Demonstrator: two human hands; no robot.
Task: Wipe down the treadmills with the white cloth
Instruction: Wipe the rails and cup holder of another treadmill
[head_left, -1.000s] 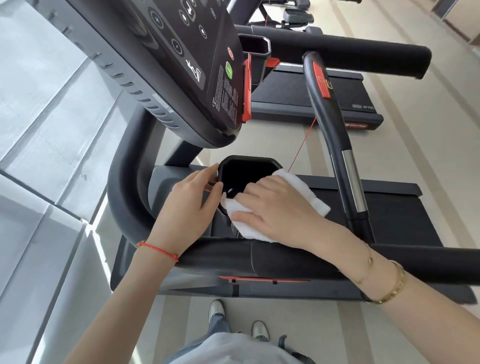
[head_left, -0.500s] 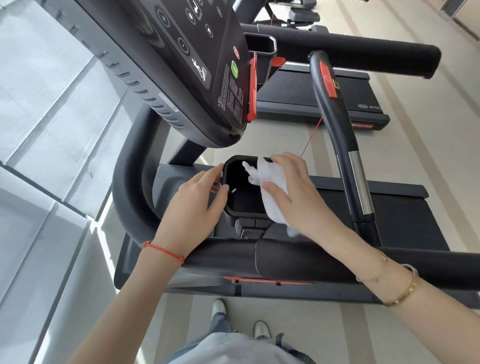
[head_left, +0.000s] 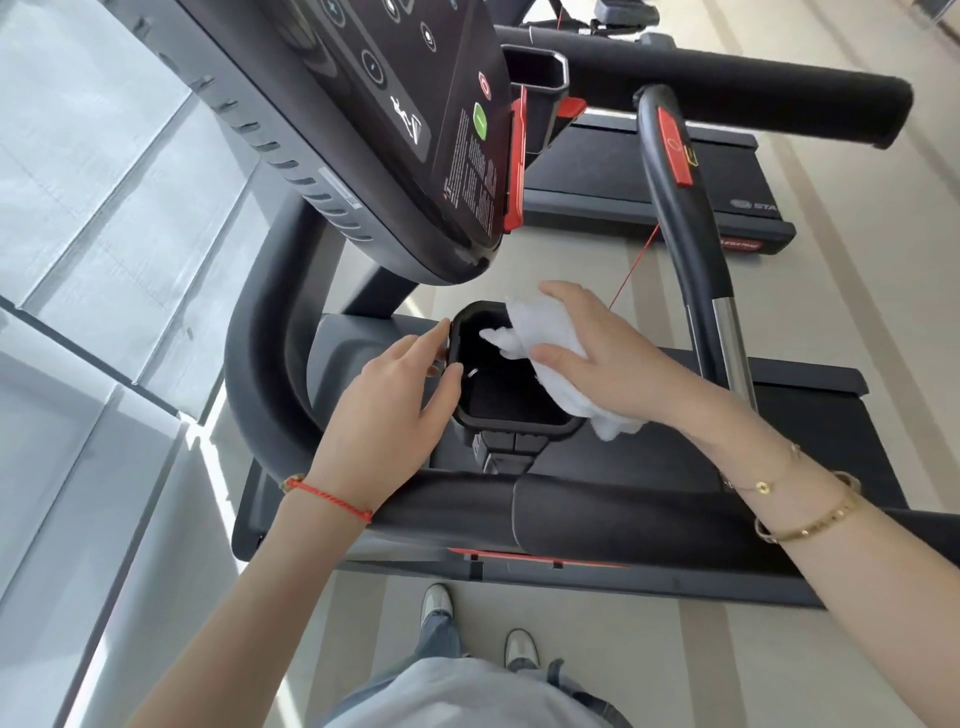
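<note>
I stand at the front of a black treadmill (head_left: 597, 501), looking down at its black cup holder (head_left: 511, 400). My right hand (head_left: 608, 353) grips the white cloth (head_left: 550, 338) and presses it against the holder's right rim; a corner of the cloth dips into the cup. My left hand (head_left: 387, 410) holds the holder's left rim, thumb inside the edge and fingers along the outside. The control console (head_left: 415, 130) hangs above both hands.
A curved handle with a red patch and chrome grip (head_left: 691, 239) rises right of my right hand. A thin red safety cord (head_left: 634, 270) runs from the console. A second treadmill (head_left: 649, 176) lies beyond. Glass wall panels (head_left: 104, 260) stand at left. My shoes (head_left: 436, 603) are on the floor below.
My right hand lifted the cloth from the near right side of the cup holder, bunched it, and carried it to the far right rim. My left hand stayed on the left rim.
</note>
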